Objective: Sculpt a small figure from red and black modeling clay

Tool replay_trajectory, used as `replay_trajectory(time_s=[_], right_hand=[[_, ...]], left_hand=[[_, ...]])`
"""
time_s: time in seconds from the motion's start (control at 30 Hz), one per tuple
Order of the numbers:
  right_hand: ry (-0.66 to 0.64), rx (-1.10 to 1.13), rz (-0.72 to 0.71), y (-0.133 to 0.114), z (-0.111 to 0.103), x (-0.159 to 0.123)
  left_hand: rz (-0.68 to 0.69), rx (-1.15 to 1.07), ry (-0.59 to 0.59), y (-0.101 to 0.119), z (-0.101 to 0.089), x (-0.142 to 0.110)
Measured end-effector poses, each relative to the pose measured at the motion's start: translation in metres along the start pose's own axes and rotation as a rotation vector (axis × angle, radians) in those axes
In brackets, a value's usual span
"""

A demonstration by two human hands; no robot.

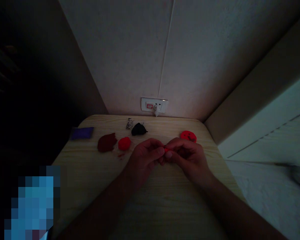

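A small bit of bright red modelling clay is pinched between my two hands above the table. My left hand closes thumb and fingers on one side of it, and my right hand grips the other side; the fingers hide most of the piece. Beyond my right hand lies a flat red clay disc with dark marks on it. To the left of my left hand are a round red clay lump and a flattened dark red clay piece with a ragged edge. A black clay lump sits behind them.
A purple packet lies at the back left of the wooden table. Dark smears and red crumbs mark the tabletop. On the wall behind, a socket holds a plug. A pixelated blue patch covers the lower left.
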State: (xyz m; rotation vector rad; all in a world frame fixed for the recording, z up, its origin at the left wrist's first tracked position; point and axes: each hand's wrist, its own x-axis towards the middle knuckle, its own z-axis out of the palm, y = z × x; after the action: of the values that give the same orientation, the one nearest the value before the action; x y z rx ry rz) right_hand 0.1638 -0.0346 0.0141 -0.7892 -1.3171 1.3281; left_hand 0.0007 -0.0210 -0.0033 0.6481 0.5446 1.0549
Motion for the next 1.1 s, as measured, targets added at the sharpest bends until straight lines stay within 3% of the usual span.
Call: replay_trajectory(time_s=[0.47, 0.8, 1.1], right_hand=[[-0.052, 0.060, -0.082, 0.0061, -0.0004, -0.0011], [-0.018, 0.030, -0.098, 0.0032, 0.0003, 0.0004], [0.041, 0.071, -0.044, 0.0041, 0.0013, 0.0014]], left_hand=[[-0.075, -0.041, -0.029, -0.0002, -0.0002, -0.0006], [-0.021, -0.056, -0.068, -0.0009, 0.0008, -0.0004], [0.038, 0.018, -0.002, -0.0011, 0.0000, 0.0003]])
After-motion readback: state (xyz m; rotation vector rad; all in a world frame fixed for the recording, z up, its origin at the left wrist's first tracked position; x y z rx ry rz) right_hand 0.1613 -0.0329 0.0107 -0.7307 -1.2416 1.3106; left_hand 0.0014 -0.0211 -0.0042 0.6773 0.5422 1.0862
